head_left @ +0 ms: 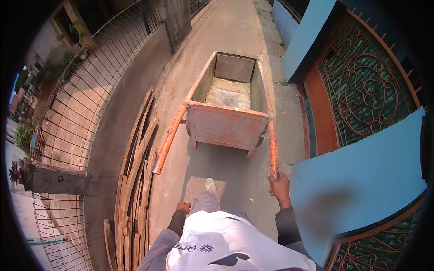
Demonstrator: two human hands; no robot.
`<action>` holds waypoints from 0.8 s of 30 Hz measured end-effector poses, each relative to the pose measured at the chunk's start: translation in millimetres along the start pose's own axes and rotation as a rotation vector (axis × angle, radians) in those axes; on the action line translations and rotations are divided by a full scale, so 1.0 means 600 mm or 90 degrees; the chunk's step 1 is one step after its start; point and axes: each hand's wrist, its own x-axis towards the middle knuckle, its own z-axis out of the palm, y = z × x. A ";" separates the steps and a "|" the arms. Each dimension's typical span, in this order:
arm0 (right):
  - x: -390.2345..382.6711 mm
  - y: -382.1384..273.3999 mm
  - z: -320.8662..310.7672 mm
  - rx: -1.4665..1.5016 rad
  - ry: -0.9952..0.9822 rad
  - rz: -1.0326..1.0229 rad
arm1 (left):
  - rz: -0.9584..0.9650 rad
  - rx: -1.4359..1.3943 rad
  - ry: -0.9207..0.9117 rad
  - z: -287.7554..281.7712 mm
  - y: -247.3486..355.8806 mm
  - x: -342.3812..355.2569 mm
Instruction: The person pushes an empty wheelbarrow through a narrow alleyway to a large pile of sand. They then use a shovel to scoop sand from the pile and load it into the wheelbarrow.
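Note:
An orange-painted handcart [228,124] with an open box stands ahead of me on the lane. Its inside is dusty and pale, with a dark panel at the far end. My right hand [280,187] is wrapped round the end of the cart's right handle [273,151]. Low at my left side hangs my left hand [184,207], its fingers curled and nothing visible in them. It is apart from the cart's left handle [167,142], whose end points free toward me.
Long wooden planks [135,180] lie along the wall [106,149] with wire fencing on the left. A light blue wall [357,176] and an orange-framed ornamental gate [366,90] border the right. The paved lane [230,22] runs on beyond the cart.

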 end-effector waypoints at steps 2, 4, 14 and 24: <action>0.100 -0.042 -0.001 -0.035 0.014 -0.012 | 0.051 0.008 -0.022 0.014 0.212 0.033; 0.189 -0.099 0.011 -0.049 0.018 -0.008 | 0.112 0.005 -0.013 0.024 0.396 0.083; 0.699 -0.296 0.075 -0.042 0.050 -0.085 | 0.169 0.014 -0.025 0.132 0.854 0.409; 1.223 -0.621 0.067 -0.108 0.020 0.000 | -0.087 0.181 0.030 0.180 0.966 0.477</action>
